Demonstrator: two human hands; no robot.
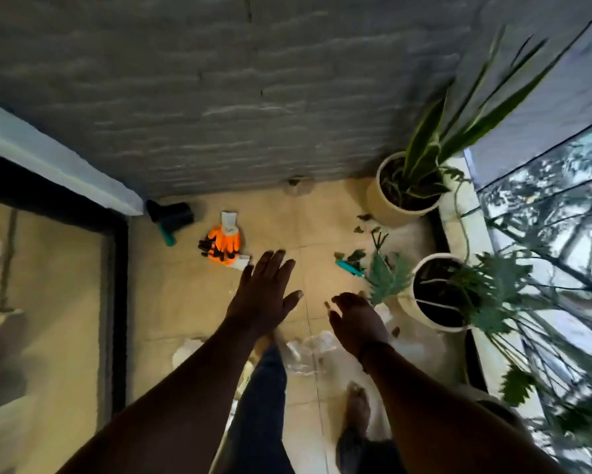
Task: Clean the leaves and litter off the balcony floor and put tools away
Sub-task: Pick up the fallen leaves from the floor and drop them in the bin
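Arms reach forward and down from the bottom of the head view, both bare, over the beige tiled balcony floor (192, 302). Left hand (258, 295) is stretched flat, palm down, its fingers (270, 265) straight and close together with the thumb out to the side; it holds nothing and touches nothing. Right hand (356, 319) hangs lower and to the right, wrist bent, fingers loosely curled and apart, also empty. Beyond the left fingertips, a pair of orange work gloves with black fingertips and white cuffs (222, 246) lies on the floor; no writing on them can be read. Farther back, by the grey textured wall (219, 97), sits a dark brush-like tool with a teal handle (171, 218), blurred. A small teal-handled tool (349, 268) lies near scattered green leaves (352, 256) beside two round cream plant pots (435, 292): the far one holds a plant with long striped leaves, the near one a plant with lobed leaves. Crumpled clear plastic litter (308, 350) lies on the floor between the forearms, close to the person's bare foot (358, 405) and blue-trousered leg (267, 388). A dark-framed glass door (116, 302) stands on the left, and glass railing on the right.
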